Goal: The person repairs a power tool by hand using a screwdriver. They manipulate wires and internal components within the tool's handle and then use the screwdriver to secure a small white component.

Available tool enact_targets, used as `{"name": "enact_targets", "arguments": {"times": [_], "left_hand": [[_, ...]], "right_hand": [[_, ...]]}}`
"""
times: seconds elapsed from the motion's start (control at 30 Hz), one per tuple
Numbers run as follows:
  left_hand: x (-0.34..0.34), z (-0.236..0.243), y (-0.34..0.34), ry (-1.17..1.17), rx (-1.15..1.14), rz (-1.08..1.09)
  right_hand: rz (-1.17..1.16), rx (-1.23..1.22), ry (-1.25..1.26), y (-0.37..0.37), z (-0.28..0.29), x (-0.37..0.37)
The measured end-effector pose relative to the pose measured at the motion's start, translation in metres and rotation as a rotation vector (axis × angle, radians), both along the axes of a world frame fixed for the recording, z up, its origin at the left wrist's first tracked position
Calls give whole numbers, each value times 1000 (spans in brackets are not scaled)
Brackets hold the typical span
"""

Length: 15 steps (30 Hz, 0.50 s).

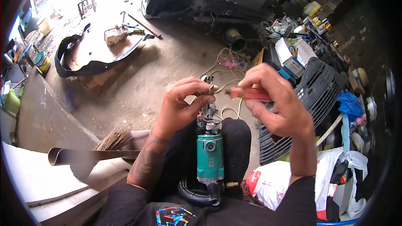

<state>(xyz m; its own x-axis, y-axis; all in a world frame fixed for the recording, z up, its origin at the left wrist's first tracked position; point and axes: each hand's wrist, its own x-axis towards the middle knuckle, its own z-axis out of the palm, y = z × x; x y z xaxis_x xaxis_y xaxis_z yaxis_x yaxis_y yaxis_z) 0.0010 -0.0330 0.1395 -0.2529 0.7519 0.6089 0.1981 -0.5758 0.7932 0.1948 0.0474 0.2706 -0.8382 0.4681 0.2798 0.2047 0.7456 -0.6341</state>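
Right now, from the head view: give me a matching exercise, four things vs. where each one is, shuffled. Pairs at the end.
Things
1. Teal, cylindrical power tool with a black curved handle
2. Slim red hand tool, blurred
3. Small dark piece
4. Black slatted plastic grille

Places
A. Pinched in the fingertips of the left hand
B. Unheld, to the right of the person's legs
C. Gripped in the right hand
D. Upon the lap, between the legs

Pairs: 1-D, 2-C, 3-A, 4-B
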Motion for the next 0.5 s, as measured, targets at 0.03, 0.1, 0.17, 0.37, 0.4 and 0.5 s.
{"name": "enact_targets", "arguments": {"times": [0.03, 0.1, 0.17, 0.37, 0.4, 0.5], "left_hand": [[0, -5, 2, 35, 27, 18], [3, -11, 4, 65, 70, 20], [5, -12, 7, 46, 85, 21], [11, -14, 9, 39, 86, 17], [11, -13, 9, 56, 87, 14], [12, -14, 10, 60, 78, 13]], "right_hand": [[127, 230, -41, 4, 12, -5], [255, 472, -110, 2, 33, -14], [333, 555, -144, 8, 50, -24], [467, 672, -244, 4, 72, -46], [485, 715, -303, 3, 74, -47], [511, 746, -387, 0, 82, -52]]}}
